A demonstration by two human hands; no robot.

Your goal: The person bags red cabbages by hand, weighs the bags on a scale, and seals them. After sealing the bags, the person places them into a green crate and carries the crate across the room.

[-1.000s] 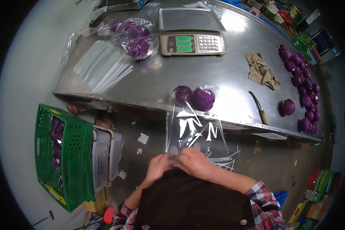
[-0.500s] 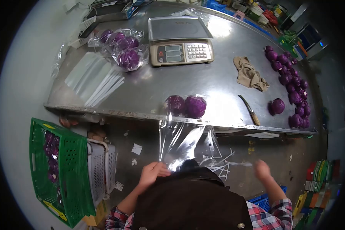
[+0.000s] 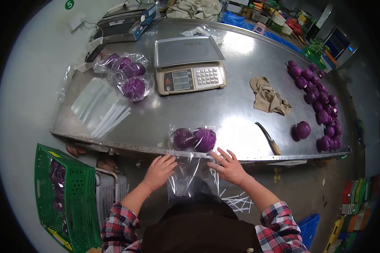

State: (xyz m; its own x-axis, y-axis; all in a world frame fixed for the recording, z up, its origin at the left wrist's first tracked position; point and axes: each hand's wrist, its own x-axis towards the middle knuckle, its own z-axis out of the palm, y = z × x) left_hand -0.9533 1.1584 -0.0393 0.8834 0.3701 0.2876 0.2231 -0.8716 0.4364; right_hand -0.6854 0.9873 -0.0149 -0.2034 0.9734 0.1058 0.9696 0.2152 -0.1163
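Observation:
Two red cabbages (image 3: 204, 140) sit side by side in a clear plastic bag (image 3: 192, 175) at the front edge of the steel table. The bag's loose end hangs over that edge toward my body. At the bag's left side is my left hand (image 3: 159, 172), open, its fingers stretched toward the table edge and touching the film. My right hand (image 3: 229, 167) lies at the right side of the bag, open with its fingers spread, just below the right-hand cabbage. Neither hand visibly grips anything.
A scale (image 3: 191, 76) stands mid-table, with bagged cabbages (image 3: 134, 88) and flat bags (image 3: 96, 105) to its left. Rightward lie a cloth (image 3: 269, 98), a knife (image 3: 269, 139), a single cabbage (image 3: 302, 130) and several piled cabbages (image 3: 321, 99). A green crate (image 3: 78, 194) stands lower left.
My right hand has come in from the far right to the bag, and a thin strip no longer trails from it. My left hand has moved up to the table edge. The view has shifted.

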